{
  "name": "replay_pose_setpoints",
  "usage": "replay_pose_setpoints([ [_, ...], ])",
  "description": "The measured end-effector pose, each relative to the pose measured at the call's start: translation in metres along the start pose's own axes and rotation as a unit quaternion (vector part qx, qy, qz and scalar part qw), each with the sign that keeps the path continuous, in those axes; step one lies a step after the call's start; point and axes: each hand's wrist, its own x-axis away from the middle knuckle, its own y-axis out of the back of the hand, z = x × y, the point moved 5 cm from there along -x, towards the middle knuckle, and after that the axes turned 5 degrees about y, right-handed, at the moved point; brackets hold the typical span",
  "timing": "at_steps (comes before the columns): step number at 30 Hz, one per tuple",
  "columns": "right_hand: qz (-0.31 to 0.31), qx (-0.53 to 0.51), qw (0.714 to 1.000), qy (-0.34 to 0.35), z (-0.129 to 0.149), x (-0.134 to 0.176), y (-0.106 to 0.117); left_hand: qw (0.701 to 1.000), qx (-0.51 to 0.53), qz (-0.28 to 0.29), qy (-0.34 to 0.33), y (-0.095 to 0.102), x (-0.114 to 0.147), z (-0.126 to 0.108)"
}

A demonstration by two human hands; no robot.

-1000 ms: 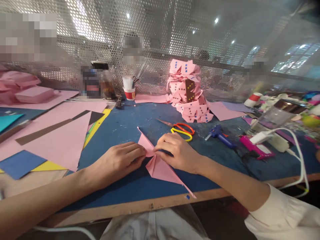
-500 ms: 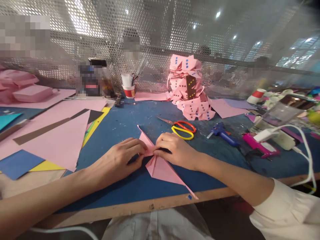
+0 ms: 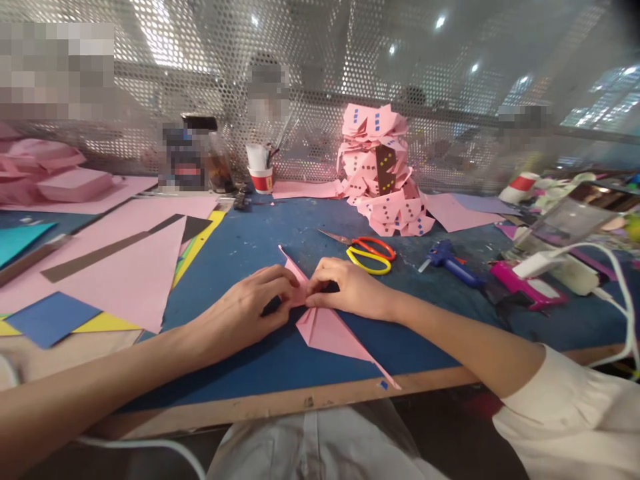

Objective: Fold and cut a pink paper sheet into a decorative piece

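Note:
A folded piece of pink paper lies near the table's front edge, pleated toward its pinched middle, with two thin pointed ends. My left hand grips its upper part from the left, thumb and fingertips together. From the right, my right hand pinches the paper close to its gathered middle; the two hands' fingertips nearly meet there. Just beyond my right hand rest scissors with one red and one yellow handle. A small blue paper scrap sits by the paper's near tip.
Pink paper sheets and a blue square cover the left side. Behind stand a tiered pink paper model and a red-and-white cup. A blue glue gun, a magenta device and a white cable lie right.
Both hands stay on the pink paper, with the fingers shifting only slightly around its middle. The whole view has moved a little, so the table appears slightly higher and further right.

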Motion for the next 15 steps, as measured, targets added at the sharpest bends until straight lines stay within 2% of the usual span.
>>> replay_pose_setpoints([
  [15, -0.032, 0.022, 0.999, 0.005, 0.0033, 0.0001, -0.0048, 0.998, 0.04, 0.028, 0.025, -0.0005, -0.0016, 0.0018],
])
